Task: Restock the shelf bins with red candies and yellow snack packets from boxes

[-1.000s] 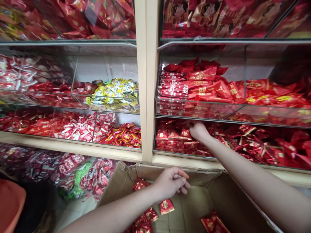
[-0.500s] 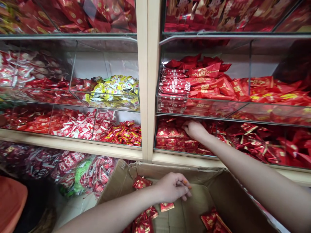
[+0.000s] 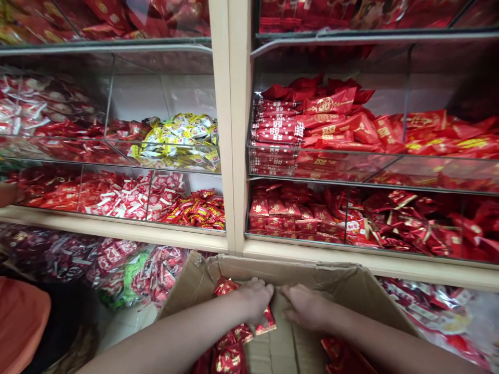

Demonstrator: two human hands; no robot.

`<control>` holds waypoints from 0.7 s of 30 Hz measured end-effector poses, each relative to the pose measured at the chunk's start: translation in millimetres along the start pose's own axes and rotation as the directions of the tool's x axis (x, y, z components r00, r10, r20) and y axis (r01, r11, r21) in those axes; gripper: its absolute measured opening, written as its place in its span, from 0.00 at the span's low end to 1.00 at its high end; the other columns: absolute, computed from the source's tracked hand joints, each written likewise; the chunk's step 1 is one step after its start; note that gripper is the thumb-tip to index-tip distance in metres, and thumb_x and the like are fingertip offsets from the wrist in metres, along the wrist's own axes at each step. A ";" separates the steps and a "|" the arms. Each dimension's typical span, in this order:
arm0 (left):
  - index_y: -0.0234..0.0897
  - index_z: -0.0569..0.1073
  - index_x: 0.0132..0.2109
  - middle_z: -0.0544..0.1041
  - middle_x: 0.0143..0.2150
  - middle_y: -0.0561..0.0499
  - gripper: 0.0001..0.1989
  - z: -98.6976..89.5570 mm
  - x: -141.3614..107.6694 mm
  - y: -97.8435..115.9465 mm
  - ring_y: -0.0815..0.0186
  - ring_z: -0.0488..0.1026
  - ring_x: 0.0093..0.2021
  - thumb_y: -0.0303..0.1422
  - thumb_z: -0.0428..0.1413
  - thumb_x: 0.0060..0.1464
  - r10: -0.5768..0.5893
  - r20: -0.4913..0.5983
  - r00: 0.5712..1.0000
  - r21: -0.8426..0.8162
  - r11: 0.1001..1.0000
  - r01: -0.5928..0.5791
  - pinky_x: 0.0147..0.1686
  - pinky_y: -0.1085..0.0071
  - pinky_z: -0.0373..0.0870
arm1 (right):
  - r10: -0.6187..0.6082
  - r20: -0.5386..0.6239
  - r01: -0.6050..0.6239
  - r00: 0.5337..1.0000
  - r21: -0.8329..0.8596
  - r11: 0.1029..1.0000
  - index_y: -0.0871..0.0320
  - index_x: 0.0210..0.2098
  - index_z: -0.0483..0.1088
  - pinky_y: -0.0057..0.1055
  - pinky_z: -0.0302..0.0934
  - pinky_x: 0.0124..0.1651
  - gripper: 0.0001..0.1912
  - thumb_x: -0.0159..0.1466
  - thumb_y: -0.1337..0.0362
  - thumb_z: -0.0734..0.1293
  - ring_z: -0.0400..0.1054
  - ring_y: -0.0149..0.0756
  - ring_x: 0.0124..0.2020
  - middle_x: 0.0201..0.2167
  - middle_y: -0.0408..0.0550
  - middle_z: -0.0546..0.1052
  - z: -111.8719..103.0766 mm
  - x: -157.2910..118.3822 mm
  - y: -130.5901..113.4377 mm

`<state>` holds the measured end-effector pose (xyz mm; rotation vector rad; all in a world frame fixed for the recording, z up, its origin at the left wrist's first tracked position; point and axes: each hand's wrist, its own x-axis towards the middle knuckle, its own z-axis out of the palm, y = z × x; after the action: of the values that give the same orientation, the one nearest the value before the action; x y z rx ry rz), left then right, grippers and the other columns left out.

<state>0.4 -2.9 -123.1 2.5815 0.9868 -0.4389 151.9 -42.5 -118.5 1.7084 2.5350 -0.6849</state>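
My left hand [image 3: 254,300] reaches into the cardboard box [image 3: 273,267], its fingers bent down around a red and gold candy packet [image 3: 267,321] on the box floor. The fingertips are partly hidden. My right hand [image 3: 306,306] is just to the right, low in the box, with thumb and forefinger apart and nothing visible between them. More red packets [image 3: 230,358] lie under my left forearm, and others [image 3: 343,358] sit at the right, partly behind my right forearm.
Beyond the box stands a shelf with a wooden post [image 3: 230,130] and clear dividers. Red packets [image 3: 286,210] fill the low right bin; yellow ones [image 3: 183,140] lie at left. Bagged sweets [image 3: 156,275] are on the floor. A person's orange garment [image 3: 23,322] shows at lower left.
My right hand has left the low right bin and come down into the box. My left hand has moved slightly left and turned down over the packet.
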 end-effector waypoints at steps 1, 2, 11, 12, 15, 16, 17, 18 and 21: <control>0.26 0.65 0.46 0.68 0.42 0.35 0.30 1.1 2.4 -1.4 0.51 0.65 0.44 0.31 0.62 0.31 -0.006 -0.004 1.000 -0.014 1.000 0.006 0.43 0.59 0.61 | 0.028 0.046 -0.032 0.999 0.094 0.995 0.61 0.34 0.66 0.27 0.56 0.33 0.12 0.50 0.64 0.63 0.64 0.34 0.32 0.31 0.49 0.71 8.4 2.8 3.8; 0.28 0.66 0.45 0.68 0.42 0.36 0.31 2.0 4.3 -2.8 0.51 0.65 0.44 0.30 0.62 0.29 -0.017 -0.013 1.000 -0.030 0.999 0.016 0.42 0.59 0.62 | 0.045 0.086 -0.060 0.995 0.182 0.981 0.61 0.33 0.65 0.26 0.56 0.31 0.12 0.49 0.63 0.63 0.63 0.32 0.30 0.30 0.47 0.70 15.0 5.1 6.4; 0.38 0.70 0.31 0.68 0.25 0.52 0.16 -14.6 -6.8 -2.7 0.62 0.68 0.29 0.26 0.61 0.28 -0.091 -0.159 0.983 -0.375 0.927 0.025 0.28 0.69 0.63 | -0.007 0.235 -0.180 0.972 0.760 0.624 0.60 0.31 0.61 0.22 0.54 0.21 0.12 0.47 0.64 0.65 0.57 0.25 0.23 0.25 0.41 0.64 14.0 5.0 -2.5; 0.37 0.70 0.31 0.68 0.24 0.53 0.15 -20.4 -9.5 -1.4 0.64 0.67 0.27 0.27 0.60 0.30 -0.102 -0.175 0.979 -0.432 0.902 0.016 0.27 0.70 0.63 | -0.036 0.226 -0.162 0.973 0.789 0.593 0.60 0.31 0.62 0.22 0.54 0.22 0.12 0.48 0.64 0.65 0.56 0.25 0.23 0.25 0.41 0.64 7.3 3.5 -3.2; 0.35 0.68 0.38 0.68 0.24 0.54 0.13 -38.9 -15.7 3.3 0.72 0.65 0.24 0.32 0.55 0.41 -0.109 -0.213 0.971 -0.608 0.793 -0.044 0.25 0.76 0.62 | -0.103 0.123 -0.049 0.987 0.843 0.536 0.62 0.30 0.63 0.23 0.53 0.24 0.12 0.50 0.61 0.65 0.55 0.24 0.22 0.22 0.40 0.64 -16.8 -3.9 -4.5; 0.33 0.66 0.40 0.67 0.24 0.55 0.13 -44.8 -17.3 5.1 0.73 0.64 0.23 0.33 0.54 0.44 -0.110 -0.231 0.967 -0.658 0.749 -0.072 0.25 0.77 0.62 | -0.110 0.077 -0.009 0.991 0.856 0.517 0.62 0.30 0.63 0.23 0.52 0.25 0.12 0.51 0.59 0.65 0.55 0.23 0.22 0.21 0.39 0.63 -25.1 -7.1 -5.0; 0.32 0.65 0.41 0.66 0.24 0.55 0.14 -50.3 -18.8 7.0 0.75 0.63 0.23 0.34 0.52 0.46 -0.117 -0.258 0.959 -0.709 0.697 -0.105 0.26 0.78 0.61 | -0.113 0.033 0.029 0.993 0.866 0.499 0.62 0.30 0.63 0.24 0.52 0.26 0.13 0.52 0.58 0.65 0.54 0.23 0.22 0.21 0.39 0.63 -33.1 -10.3 -5.7; 0.32 0.64 0.42 0.66 0.24 0.56 0.15 -55.1 -20.2 8.8 0.76 0.62 0.23 0.34 0.52 0.47 -0.136 -0.300 0.944 -0.773 0.615 -0.157 0.26 0.78 0.61 | -0.105 -0.009 0.059 0.994 0.874 0.483 0.63 0.29 0.63 0.24 0.52 0.27 0.13 0.53 0.57 0.64 0.55 0.23 0.22 0.21 0.39 0.63 -40.5 -13.3 -6.5; 0.30 0.66 0.40 0.66 0.25 0.55 0.17 -65.1 -24.3 12.5 0.76 0.62 0.25 0.37 0.55 0.44 -0.249 -0.435 0.865 -0.890 0.263 -0.372 0.28 0.78 0.60 | -0.051 -0.113 0.124 0.992 0.880 0.458 0.62 0.26 0.62 0.24 0.51 0.27 0.14 0.52 0.56 0.65 0.55 0.24 0.22 0.20 0.39 0.63 -56.6 -19.3 -8.6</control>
<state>2.3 1.5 -52.6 1.4721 0.8398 0.7762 165.2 -41.9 -59.7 1.7341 2.4196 -2.3449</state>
